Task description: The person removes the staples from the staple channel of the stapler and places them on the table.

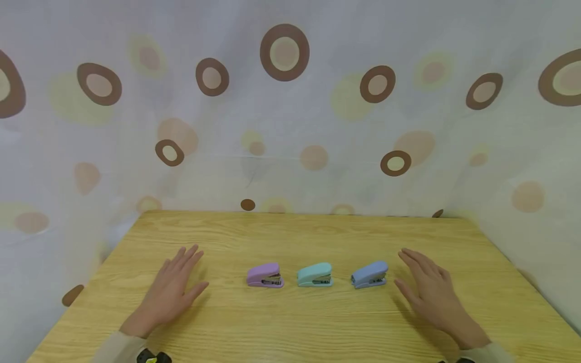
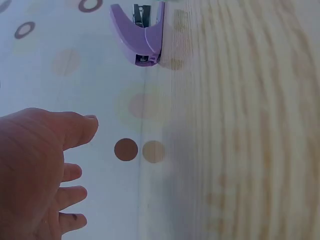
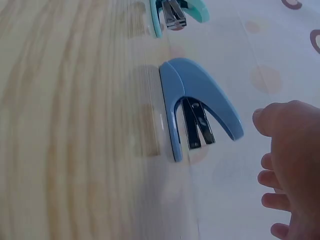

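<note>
Purple stapler (image 1: 265,274), mint stapler (image 1: 315,273) and blue stapler (image 1: 369,273) stand apart in a row, left to right, on the wooden table (image 1: 290,322). Each has its mouth toward the right, the top arm raised off the base; the blue one is turned slightly out of line. Of the two hands, the left hand (image 1: 170,290) is to the left of the purple stapler, well apart, fingers extended and thumb spread, holding nothing. The right hand (image 1: 433,295) is near the blue stapler, on its right, fingers likewise extended, thumb apart, and empty. Whether either touches the table I cannot tell. Spotted cloth (image 1: 317,121) hangs beyond the far edge.
</note>
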Available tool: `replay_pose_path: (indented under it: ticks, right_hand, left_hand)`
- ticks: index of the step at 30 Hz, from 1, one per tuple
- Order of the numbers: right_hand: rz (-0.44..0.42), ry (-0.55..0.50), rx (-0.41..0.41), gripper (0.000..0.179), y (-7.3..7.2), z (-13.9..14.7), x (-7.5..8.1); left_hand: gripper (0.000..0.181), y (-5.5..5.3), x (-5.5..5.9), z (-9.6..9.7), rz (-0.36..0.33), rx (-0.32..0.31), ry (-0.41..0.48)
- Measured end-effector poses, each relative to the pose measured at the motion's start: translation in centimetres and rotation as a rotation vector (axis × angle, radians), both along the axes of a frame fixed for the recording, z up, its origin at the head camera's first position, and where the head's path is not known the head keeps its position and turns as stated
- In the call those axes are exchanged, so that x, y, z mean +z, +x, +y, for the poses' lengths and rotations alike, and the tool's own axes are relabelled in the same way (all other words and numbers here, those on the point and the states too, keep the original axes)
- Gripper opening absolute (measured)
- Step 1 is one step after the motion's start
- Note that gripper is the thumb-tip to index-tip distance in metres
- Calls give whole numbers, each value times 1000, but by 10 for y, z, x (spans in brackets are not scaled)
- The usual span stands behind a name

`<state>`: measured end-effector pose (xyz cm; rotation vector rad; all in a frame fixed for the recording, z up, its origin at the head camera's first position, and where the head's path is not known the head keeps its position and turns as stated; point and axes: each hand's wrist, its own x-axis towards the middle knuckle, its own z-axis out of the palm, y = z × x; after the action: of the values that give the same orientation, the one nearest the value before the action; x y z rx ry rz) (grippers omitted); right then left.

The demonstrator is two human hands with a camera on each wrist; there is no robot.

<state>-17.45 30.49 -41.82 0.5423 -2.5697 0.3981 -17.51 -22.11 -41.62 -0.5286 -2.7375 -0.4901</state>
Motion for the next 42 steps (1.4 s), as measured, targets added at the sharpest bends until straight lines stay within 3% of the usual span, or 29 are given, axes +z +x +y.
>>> replay_pose_path:
  ticks: [23, 29, 37, 42]
  right_hand:
    - [25, -17, 100, 49, -19, -51, 5]
    - [2, -23, 110, 49, -23, -62, 3]
    - [17, -33, 153, 50, -29, -80, 4]
    - [40, -36, 180, 50, -33, -90, 5]
  left_hand:
    - [56, -10, -7, 24, 13, -61, 2]
    - [56, -14, -8, 29, -13, -70, 20]
    - [52, -14, -2, 40, 23, -115, 52]
    - [52, -21, 1, 51, 41, -138, 59]
